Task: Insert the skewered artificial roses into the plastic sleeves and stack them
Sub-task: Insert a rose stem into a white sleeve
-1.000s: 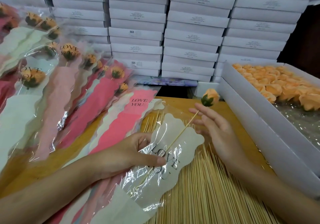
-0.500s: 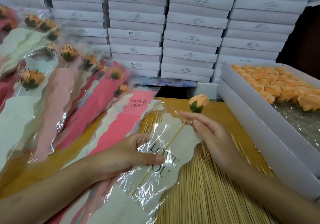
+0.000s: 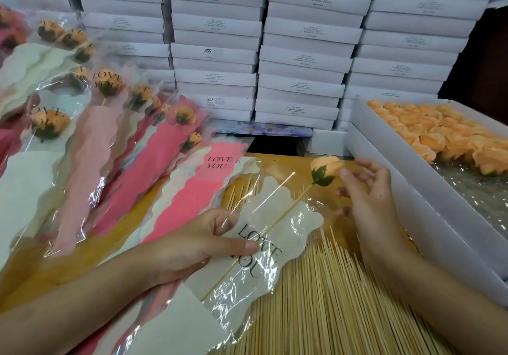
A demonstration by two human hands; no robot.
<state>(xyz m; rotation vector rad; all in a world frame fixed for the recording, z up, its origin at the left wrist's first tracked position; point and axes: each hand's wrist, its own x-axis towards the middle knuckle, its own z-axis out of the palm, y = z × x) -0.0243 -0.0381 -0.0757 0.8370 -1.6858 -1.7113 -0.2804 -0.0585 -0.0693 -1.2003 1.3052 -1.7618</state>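
Peach petals on the rose [image 3: 325, 169] look soft and easily crushed, so it is better steered by the green base or by the thin wooden skewer [image 3: 275, 223] under it. The skewer is light and stiff but could probably snap if bent. Most of its length already lies inside the clear sleeve [image 3: 299, 225], with the bloom still outside the scalloped mouth. The film is crinkly, slippery and floppy, so it needs pinning near the opening.

The left hand [image 3: 198, 242] does that, pinching the sleeve with its thumb across the printed "LOVE YOU" and its fingers showing through the plastic. The right hand [image 3: 368, 198] is at the bloom with loosely spread fingers and one fingertip against its side. Blur hides whether it grips or only nudges.

Loose skewers [image 3: 330, 299] lie beneath the sleeve. Filled sleeves [image 3: 110, 148] fan out to the left, a white tray [image 3: 412, 190] of peach blooms sits to the right, and stacked boxes [image 3: 302, 52] stand behind.
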